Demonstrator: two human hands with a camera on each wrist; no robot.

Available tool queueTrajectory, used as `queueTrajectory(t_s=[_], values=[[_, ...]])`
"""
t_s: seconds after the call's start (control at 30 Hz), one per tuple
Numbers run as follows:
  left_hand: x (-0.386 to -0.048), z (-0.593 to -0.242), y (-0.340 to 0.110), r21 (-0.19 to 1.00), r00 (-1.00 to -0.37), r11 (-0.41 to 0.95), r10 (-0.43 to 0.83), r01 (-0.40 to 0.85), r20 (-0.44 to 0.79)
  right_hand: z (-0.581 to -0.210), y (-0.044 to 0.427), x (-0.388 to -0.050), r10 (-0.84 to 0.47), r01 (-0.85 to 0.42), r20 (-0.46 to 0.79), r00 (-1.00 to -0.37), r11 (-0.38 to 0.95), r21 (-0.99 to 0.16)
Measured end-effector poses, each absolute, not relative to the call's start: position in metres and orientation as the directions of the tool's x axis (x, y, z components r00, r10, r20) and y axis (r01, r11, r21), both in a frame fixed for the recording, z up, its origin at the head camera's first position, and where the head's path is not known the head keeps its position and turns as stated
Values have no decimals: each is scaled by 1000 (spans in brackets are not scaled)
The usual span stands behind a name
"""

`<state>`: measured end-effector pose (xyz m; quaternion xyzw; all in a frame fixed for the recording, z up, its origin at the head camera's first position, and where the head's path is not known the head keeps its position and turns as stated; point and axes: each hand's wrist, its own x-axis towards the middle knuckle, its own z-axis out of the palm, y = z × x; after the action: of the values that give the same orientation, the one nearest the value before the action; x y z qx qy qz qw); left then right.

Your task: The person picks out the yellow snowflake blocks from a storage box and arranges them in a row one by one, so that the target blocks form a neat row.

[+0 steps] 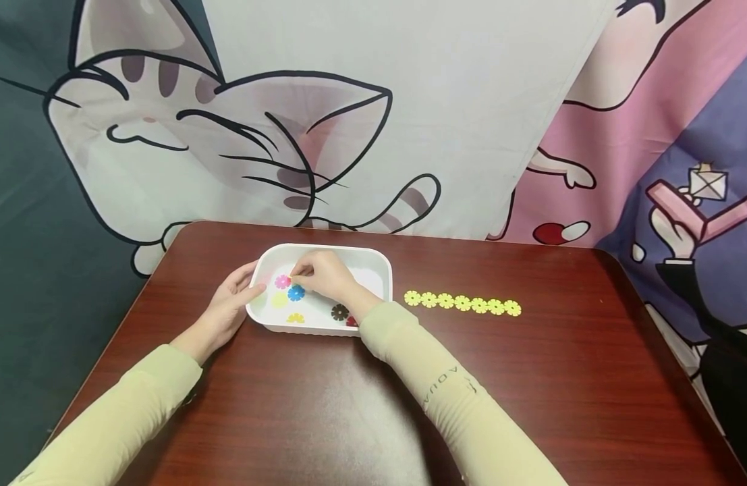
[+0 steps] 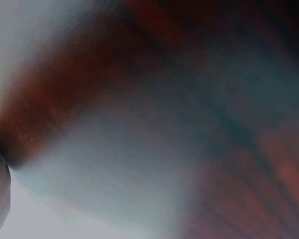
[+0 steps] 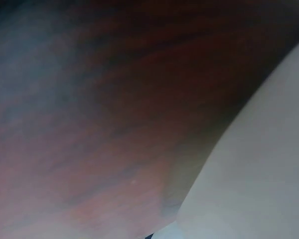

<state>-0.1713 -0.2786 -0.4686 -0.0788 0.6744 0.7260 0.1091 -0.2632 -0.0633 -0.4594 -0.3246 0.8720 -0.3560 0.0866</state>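
A white rectangular tray stands on the table with several flower-shaped plastic discs inside: a pink disc, a blue disc, a dark brown disc, pale and deeper yellow ones, and a red one partly covered by the right forearm. My left hand holds the tray's left end, thumb at the rim and fingers along the outer wall. Reaching over the tray, my right hand has its fingertips together beside the pink and blue discs. A small reddish-orange disc edge shows at those fingertips, mostly hidden.
Right of the tray, several yellow flower-shaped discs lie in a straight row on the brown wooden table. A cartoon-cat cloth hangs behind the table's back edge. Both wrist views are blurred, mostly tabletop and pale surfaces.
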Motion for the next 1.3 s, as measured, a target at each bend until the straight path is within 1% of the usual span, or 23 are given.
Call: queueTrajectory(t_s=[0.27, 0.4, 0.67, 0.87, 1.03, 1.3], values=[[-172, -467, -278, 961, -962, -50, 59, -270, -267, -455, -62, -260, -565, -479, 95, -819, 584, -655], [-170, -467, -279, 960, -960, -35, 57, -276, -274, -452, -62, -257, -556, -480, 109, -824, 582, -657], [-169, -468, -279, 962, -962, -43, 59, -269, -266, -450, -63, -256, -560, -500, 152, -815, 545, -673], [-168, -469, -280, 962, -963, -53, 66, -266, -263, -447, -61, -254, -537, -482, 170, -827, 520, -705], [-169, -469, -279, 964, -964, -59, 63, -261, -257, -434, -54, -250, -501, -472, 210, -839, 479, -740], [-170, -469, -279, 967, -969, -76, 60, -245, -241, -414, -32, -247, -435, -456, 256, -863, 453, -766]])
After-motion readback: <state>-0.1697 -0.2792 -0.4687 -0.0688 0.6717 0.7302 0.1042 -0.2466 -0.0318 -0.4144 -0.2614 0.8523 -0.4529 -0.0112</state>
